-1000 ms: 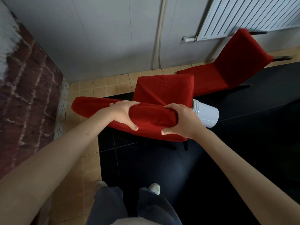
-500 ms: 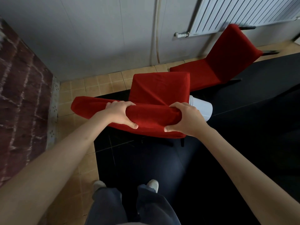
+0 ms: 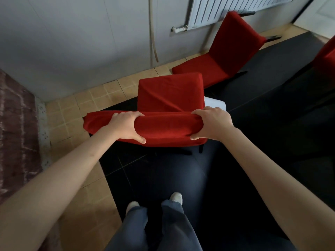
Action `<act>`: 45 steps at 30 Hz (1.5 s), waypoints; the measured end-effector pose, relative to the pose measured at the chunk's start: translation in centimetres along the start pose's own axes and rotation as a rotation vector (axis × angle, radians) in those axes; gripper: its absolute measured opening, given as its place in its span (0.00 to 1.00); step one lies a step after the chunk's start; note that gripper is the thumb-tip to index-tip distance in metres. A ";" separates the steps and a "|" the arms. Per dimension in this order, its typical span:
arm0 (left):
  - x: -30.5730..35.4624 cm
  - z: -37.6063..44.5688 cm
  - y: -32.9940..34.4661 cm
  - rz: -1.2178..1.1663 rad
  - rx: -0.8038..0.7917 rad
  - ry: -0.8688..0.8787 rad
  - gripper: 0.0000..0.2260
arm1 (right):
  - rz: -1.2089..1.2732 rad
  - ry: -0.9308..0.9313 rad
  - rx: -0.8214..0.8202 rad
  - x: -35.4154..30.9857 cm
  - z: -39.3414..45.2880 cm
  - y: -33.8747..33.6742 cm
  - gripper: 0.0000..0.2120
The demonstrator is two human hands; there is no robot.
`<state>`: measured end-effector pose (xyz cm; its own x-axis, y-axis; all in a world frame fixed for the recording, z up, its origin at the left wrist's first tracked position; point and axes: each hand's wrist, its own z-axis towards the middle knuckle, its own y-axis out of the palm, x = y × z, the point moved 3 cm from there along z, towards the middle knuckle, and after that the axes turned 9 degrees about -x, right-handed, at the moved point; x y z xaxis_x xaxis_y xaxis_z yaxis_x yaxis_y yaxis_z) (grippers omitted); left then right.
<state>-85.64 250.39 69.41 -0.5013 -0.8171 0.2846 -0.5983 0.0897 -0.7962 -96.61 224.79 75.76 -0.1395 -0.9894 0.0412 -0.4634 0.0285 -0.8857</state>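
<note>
Red cloth is stretched over the chair (image 3: 168, 95), which is seen in the middle of the frame on the black floor (image 3: 253, 142). Its padded top edge is gripped by the left hand (image 3: 125, 126) and the right hand (image 3: 213, 124), with fingers curled over the far side and thumbs on the near side. Two hands are likely used so the chair can be moved without tipping. The cloth looks soft and fuzzy, with a fold across the square seat. A smooth white tub (image 3: 215, 104) is half hidden behind the chair. Another chair (image 3: 233, 46) is seen at the upper right.
</note>
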 end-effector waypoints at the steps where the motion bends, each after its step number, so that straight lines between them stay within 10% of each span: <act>1: -0.5 0.0 0.0 0.015 0.012 0.008 0.47 | 0.002 0.014 -0.003 -0.2 -0.1 0.0 0.45; 45: 4.4 -4.6 4.2 0.342 0.270 0.274 0.35 | 0.089 0.103 0.032 1.2 -7.8 6.0 0.41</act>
<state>-93.25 249.83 69.80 -0.8074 -0.5839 0.0846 -0.2070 0.1462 -0.9674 -106.34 224.84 74.10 -0.2688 -0.9632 0.0072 -0.4175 0.1098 -0.9020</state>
